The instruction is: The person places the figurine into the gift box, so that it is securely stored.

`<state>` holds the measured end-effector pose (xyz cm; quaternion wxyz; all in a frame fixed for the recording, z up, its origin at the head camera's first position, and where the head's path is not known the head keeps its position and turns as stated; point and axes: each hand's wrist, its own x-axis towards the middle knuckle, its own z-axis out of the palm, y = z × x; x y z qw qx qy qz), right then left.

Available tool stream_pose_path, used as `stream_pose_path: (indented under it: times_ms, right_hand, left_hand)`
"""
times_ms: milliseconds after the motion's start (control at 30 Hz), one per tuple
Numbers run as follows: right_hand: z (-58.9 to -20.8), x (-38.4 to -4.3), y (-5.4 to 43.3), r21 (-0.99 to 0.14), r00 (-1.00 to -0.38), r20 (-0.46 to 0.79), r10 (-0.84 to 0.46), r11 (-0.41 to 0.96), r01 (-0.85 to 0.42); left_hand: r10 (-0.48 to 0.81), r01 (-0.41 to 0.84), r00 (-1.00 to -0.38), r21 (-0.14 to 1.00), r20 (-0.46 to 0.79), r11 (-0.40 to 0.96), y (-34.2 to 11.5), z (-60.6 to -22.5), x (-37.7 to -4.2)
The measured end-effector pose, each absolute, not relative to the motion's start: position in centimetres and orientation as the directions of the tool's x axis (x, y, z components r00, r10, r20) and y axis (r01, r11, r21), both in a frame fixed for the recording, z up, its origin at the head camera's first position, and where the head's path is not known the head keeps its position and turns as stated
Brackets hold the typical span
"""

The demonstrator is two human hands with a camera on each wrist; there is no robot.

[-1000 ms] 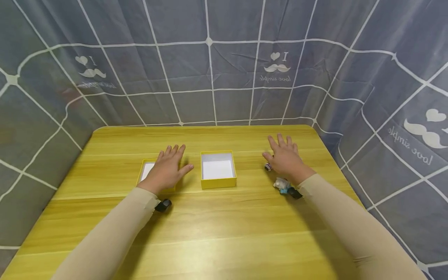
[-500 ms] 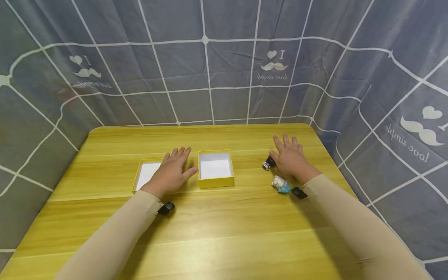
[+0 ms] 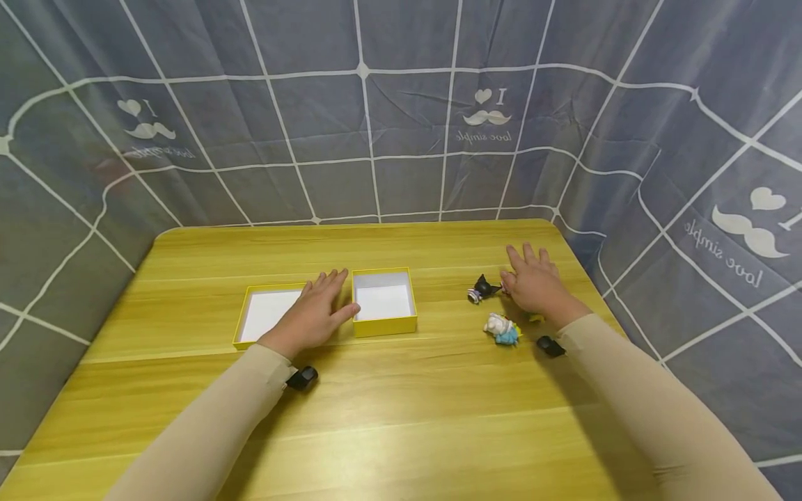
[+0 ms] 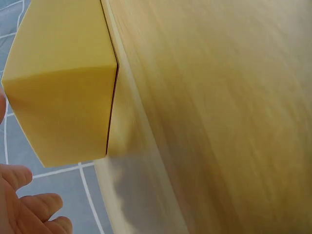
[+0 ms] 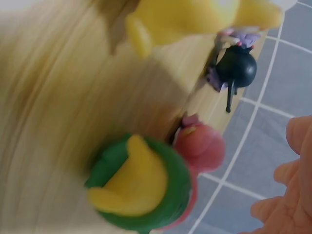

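My left hand (image 3: 316,313) hovers with fingers spread between a shallow yellow tray with a white inside (image 3: 266,313) and a deeper open yellow box (image 3: 385,327). Its thumb is right at the box's left wall. My right hand (image 3: 535,285), fingers straight and apart, hangs over small toy figures on the right. A black-headed figure (image 3: 482,287) lies left of its thumb; a white and blue figure (image 3: 501,328) lies nearer. The right wrist view adds a pink figure (image 5: 200,146), a green and yellow one (image 5: 141,183) and a yellow one (image 5: 185,22); in the head view this hand partly hides them.
All of it lies on a yellow wood-grain table (image 3: 401,417). A grey-blue curtain with white grid lines (image 3: 407,125) surrounds the table's back and sides. A black wrist camera (image 3: 303,378) sits under the left wrist and another (image 3: 551,346) under the right.
Both hands have shifted right, uncovering more of the shallow tray and the black-headed and white and blue figures. The head view has also drifted slightly. Boxes and figures lie as before.
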<state>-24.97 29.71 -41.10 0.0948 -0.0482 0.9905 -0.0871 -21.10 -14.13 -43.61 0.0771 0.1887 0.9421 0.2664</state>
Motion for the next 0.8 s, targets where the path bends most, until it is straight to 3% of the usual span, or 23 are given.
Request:
stream_pose_path:
  times_ms: [800]
  right_hand:
    - [-41.2,-22.9,32.7,-0.209,-0.975,-0.145,-0.169,0.968,-0.137]
  left_hand:
    - [0.433,0.249,-0.893,0.663,-0.126,0.706,-13.2,-44.0,-20.6]
